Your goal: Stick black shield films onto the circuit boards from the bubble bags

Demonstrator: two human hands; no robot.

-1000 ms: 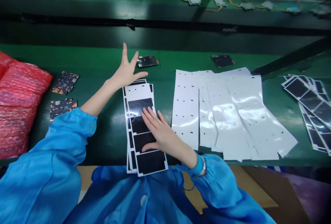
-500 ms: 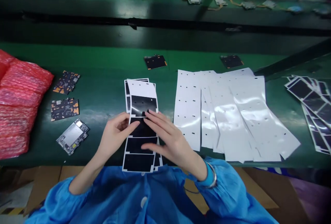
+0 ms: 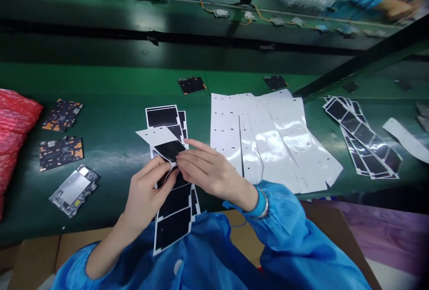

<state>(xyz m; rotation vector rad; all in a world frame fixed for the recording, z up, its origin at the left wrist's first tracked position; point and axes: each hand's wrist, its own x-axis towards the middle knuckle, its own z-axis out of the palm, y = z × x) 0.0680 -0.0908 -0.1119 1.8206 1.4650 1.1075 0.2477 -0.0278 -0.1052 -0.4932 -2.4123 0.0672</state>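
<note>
My left hand (image 3: 147, 191) pinches a strip of black rectangular stickers on white backing, bent up between thumb and fingers. Its white top part (image 3: 157, 136) has a bare area with small holes. At the bend, my right hand (image 3: 209, 170) has its fingertips closed on the edge of a black sticker (image 3: 170, 149); whether that edge is lifted is hidden by the fingers. The lower part of the sticker strip (image 3: 174, 229) hangs over the table edge against the blue smock. Under it lie more sticker sheets (image 3: 162, 117).
White backing sheets (image 3: 275, 147) overlap to the right, with more sticker strips (image 3: 363, 136) beyond. Circuit boards (image 3: 61, 153) and a red bubble-wrap bundle (image 3: 16, 133) lie left. Two dark boards (image 3: 191, 85) sit on the green belt. Other people's hands (image 3: 398, 9) show behind the shelf.
The sticker strip has been raised and bent, its top now tilting left. My right fingers have moved from lying spread over it to closing at the bend. The view has turned right.
</note>
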